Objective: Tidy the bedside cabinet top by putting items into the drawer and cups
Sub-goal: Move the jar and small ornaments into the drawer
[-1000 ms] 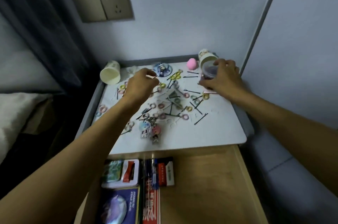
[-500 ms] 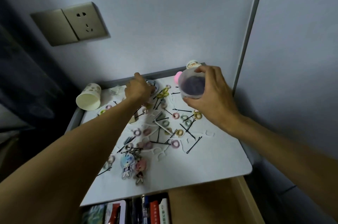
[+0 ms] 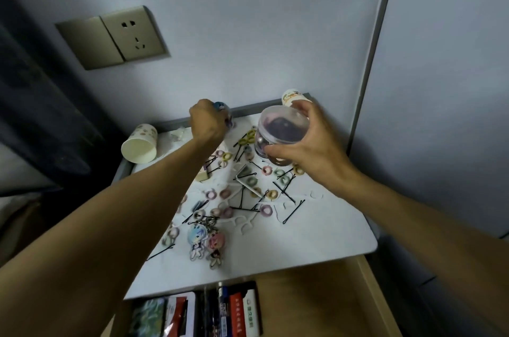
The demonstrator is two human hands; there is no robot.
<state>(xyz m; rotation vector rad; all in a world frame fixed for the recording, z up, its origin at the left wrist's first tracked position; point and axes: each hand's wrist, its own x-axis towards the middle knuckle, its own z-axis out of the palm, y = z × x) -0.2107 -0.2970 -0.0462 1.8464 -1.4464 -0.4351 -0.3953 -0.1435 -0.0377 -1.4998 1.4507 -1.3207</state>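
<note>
Clutter (image 3: 242, 199) covers the cabinet top (image 3: 330, 234); your right hand (image 3: 311, 149) grips the clear jar (image 3: 283, 127) aloft at one o'clock, likely drawer-bound. Your left hand (image 3: 208, 123) curls round a badge (image 3: 221, 106) at twelve.

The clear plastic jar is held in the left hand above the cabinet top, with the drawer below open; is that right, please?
Not quite: the head view shows the right hand holding the clear plastic jar; the left hand grips a blue badge. The jar is above the cabinet top, with the drawer below open.
</note>
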